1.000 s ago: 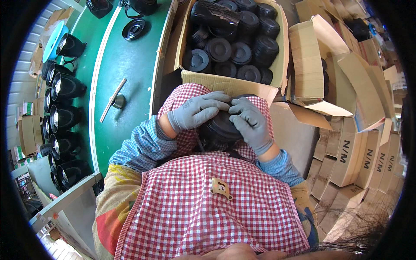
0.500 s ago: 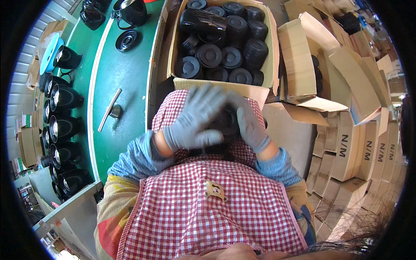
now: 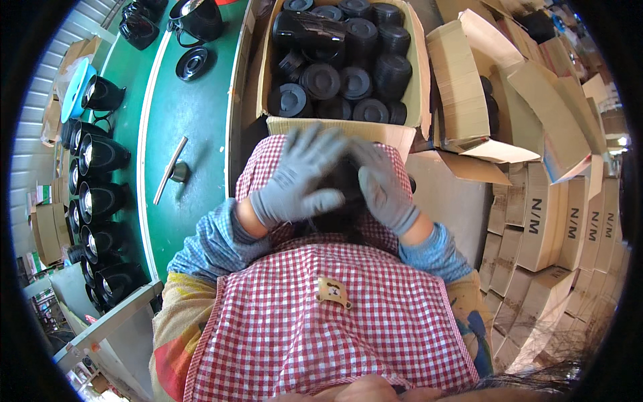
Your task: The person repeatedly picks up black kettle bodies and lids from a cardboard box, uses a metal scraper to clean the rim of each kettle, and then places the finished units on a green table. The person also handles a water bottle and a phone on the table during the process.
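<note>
A glossy black object (image 3: 343,191) stands at my lap between my two hands; its outline is mostly hidden, so its kind is unclear. Both hands wear grey gloves. My left hand (image 3: 298,184) lies at its left side, fingers stretched forward and thumb spread toward it. My right hand (image 3: 386,187) is at its right side, the fingers extended and slanting inward, slightly blurred. Whether either palm presses on the object cannot be made out. Just beyond the hands, a cardboard carton (image 3: 416,87) holds several stacks of round black lids (image 3: 320,82) and a black cylinder (image 3: 308,30) lying across them.
On the green workbench (image 3: 194,228) to the left are a row of black jugs (image 3: 104,153), a loose black lid (image 3: 192,63) and a metal bar on a short round base (image 3: 171,171). Right of me are an opened carton (image 3: 459,87) and stacked boxes (image 3: 536,221).
Both hands stay around the black object with small blurred movements. Its round top, visible between them before, is now darker and more covered. The view has shifted slightly.
</note>
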A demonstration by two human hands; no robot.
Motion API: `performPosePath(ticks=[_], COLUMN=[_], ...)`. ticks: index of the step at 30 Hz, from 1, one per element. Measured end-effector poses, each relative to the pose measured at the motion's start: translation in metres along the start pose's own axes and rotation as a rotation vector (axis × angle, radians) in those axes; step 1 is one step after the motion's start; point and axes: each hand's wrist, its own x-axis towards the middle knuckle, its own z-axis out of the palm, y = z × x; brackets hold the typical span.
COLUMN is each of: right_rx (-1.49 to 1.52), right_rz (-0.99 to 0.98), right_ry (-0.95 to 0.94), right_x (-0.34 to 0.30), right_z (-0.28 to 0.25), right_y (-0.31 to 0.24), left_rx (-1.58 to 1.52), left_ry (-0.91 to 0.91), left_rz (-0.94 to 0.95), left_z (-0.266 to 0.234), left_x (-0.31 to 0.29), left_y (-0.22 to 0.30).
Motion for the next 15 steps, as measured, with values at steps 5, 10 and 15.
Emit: performPosePath(ticks=[5, 10, 15], right_rx=[-0.033, -0.131, -0.047], right_rz=[-0.208, -0.201, 0.039], right_ry=[-0.052, -0.163, -0.105], right_x=[-0.001, -0.003, -0.001], right_z=[-0.004, -0.007, -0.007], right_y=[-0.018, -0.039, -0.011], left_rx=[0.082, 0.138, 0.112], left_ry=[-0.043, -0.046, -0.11], left_rz=[-0.256, -0.29, -0.062], left_z=[0.006, 0.015, 0.01], left_x=[-0.002, -0.001, 0.003], left_y=[-0.028, -0.051, -0.03])
